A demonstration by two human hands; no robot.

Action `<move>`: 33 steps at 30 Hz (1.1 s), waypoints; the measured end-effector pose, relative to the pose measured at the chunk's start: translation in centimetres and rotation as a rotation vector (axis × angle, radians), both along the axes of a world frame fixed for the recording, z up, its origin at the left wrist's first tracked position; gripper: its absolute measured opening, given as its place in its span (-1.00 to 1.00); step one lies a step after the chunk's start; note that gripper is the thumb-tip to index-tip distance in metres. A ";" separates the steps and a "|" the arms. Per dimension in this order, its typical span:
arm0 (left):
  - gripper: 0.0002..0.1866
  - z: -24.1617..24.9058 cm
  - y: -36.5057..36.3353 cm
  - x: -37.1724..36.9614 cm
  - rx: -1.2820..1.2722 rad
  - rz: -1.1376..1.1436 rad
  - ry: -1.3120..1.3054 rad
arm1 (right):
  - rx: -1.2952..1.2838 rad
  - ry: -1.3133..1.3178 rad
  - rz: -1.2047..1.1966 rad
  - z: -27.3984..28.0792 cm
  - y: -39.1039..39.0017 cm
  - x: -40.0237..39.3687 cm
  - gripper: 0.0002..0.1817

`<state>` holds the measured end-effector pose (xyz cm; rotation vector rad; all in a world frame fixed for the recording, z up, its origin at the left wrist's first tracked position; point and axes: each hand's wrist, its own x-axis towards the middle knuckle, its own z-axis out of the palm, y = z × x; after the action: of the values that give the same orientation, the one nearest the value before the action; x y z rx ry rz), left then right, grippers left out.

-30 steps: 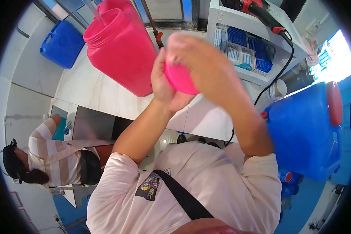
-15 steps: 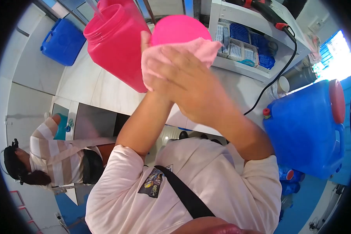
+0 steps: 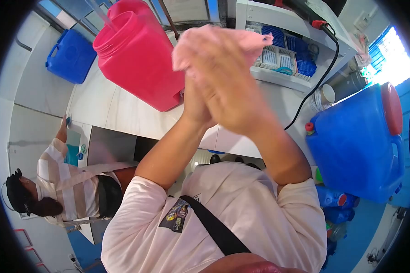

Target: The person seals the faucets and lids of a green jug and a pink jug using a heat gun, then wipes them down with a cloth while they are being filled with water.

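A pink cloth (image 3: pixel 248 43) is raised above the counter. My right hand (image 3: pixel 225 79) presses on its near side, fingers together over the fabric and blurred by motion. Behind it is my left hand (image 3: pixel 197 98); the wrist and part of the palm show, but its fingers are hidden by the cloth and my right hand. The bright pink round piece seen earlier behind the cloth is out of sight. Left of my hands stands a large pink-red jug (image 3: pixel 139 59), its wide threaded mouth uncovered and a clear tube at the opening.
Blue jerrycans stand at the back left (image 3: pixel 71 57) and near right (image 3: pixel 355 145). A white shelf (image 3: pixel 282 79) holds baskets and blue packets; a black cable (image 3: pixel 312 95) hangs from a tool onto the white counter (image 3: pixel 132 109). At left, another person (image 3: pixel 73 182) works.
My hands and the cloth have shifted slightly right and up. The bright pink round piece has gone from view. The other person's hand has moved up and forward.
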<state>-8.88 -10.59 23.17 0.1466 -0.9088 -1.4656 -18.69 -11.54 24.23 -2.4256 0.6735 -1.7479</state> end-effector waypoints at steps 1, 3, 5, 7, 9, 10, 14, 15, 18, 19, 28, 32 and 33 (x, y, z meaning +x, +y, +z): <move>-0.16 0.2 0.4 0.2 0.066 -0.044 0.205 | -0.036 0.042 -0.004 -0.2 0.7 0.5 -0.48; -0.16 0.1 0.6 1.8 0.106 -0.043 0.213 | -0.084 0.216 0.052 -0.8 2.0 0.6 -0.57; -0.16 0.1 0.8 3.7 0.141 -0.045 0.223 | -0.084 0.224 0.036 -2.2 2.9 -0.2 -0.54; -0.16 1.2 1.4 4.5 0.176 -0.047 0.231 | -0.112 0.246 -0.096 -3.1 3.1 -1.3 -0.53; -0.18 1.4 2.0 3.3 0.201 0.057 0.222 | -0.064 0.152 -0.128 -2.9 1.9 -1.9 -0.53; -0.18 0.9 2.4 3.1 0.241 -0.007 0.223 | -0.013 0.059 -0.164 -2.6 1.5 -2.0 -0.53; -0.16 -6.3 -1.2 1.5 0.252 -0.433 0.437 | -0.002 0.085 -0.141 -0.1 2.0 -0.7 -0.52; -0.16 -9.6 -3.4 1.4 0.198 -0.800 0.700 | -0.045 0.163 -0.055 -0.1 3.0 0.0 -0.53; -0.13 -3.0 -1.1 2.9 0.077 -0.838 0.700 | -0.084 0.226 0.074 -1.9 3.8 -0.7 -0.55; -0.15 -1.2 0.1 3.3 0.111 -0.488 0.549 | -0.084 0.214 0.108 -2.7 3.6 -1.2 -0.55; -0.19 -7.8 -0.8 2.0 0.037 -0.095 0.272 | -0.034 0.208 -0.041 -1.1 2.5 -1.0 -0.53; -0.17 0.1 1.8 3.3 0.437 -0.066 0.248 | -0.010 0.293 -0.051 -3.4 4.8 -2.0 -0.45; -0.17 0.4 2.1 2.9 0.436 -0.063 0.249 | 0.012 0.279 -0.132 -4.4 4.7 -2.3 -0.45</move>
<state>-5.99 -8.51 23.59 0.2516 -0.3883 -1.6826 -20.95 -6.83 19.81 -2.7014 0.8862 -1.4513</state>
